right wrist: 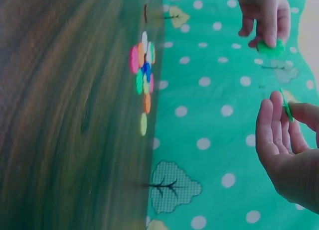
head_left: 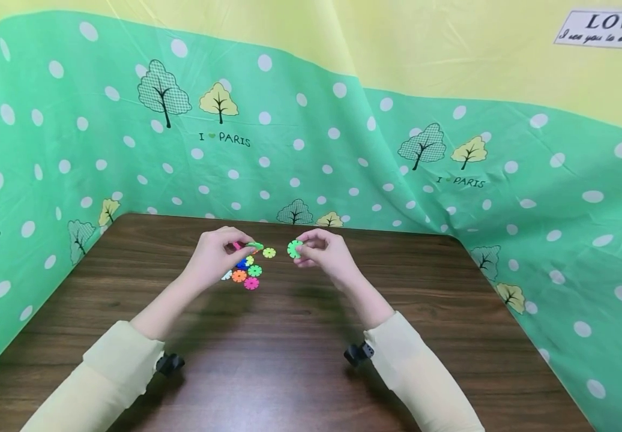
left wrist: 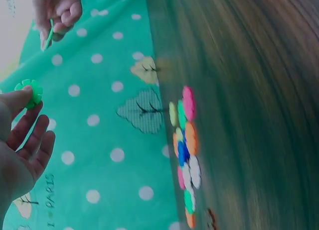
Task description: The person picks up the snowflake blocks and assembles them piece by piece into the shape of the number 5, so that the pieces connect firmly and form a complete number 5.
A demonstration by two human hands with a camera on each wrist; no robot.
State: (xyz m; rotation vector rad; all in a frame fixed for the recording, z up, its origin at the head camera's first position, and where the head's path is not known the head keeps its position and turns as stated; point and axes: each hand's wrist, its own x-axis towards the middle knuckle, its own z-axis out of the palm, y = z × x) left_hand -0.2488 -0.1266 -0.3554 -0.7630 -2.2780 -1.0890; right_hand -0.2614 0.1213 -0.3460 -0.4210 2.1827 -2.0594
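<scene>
Your left hand [head_left: 218, 257] pinches a green notched disc [head_left: 257, 245] between thumb and fingers, the gap between them no wider than the disc. Your right hand [head_left: 328, 252] pinches a second green disc [head_left: 293, 249] the same way, its other fingers loosely bent behind. Both hands are raised above the table [head_left: 289, 336], toward its far edge, and the two held discs are near each other but apart. In the head view the right one turns its face to you, while the left one is tilted.

Under and just beside your left hand, nearer the table's far edge than its near edge and closer to its left far corner than its right, lies a loose cluster of more discs. From the head view you can count two yellow, a separate yellow disc [head_left: 269, 252] and one overlapped yellow disc [head_left: 250, 261]; two orange, the plainer orange disc [head_left: 239, 276] toward the near side; two pink, one pink disc [head_left: 251, 283] nearest you and one partly behind your fingers; one green disc [head_left: 255, 270]; some blue [head_left: 243, 264]; and a partly covered white disc [head_left: 227, 275]. The left wrist view shows further white, green and orange pieces overlapping, so you cannot tell the exact total.
</scene>
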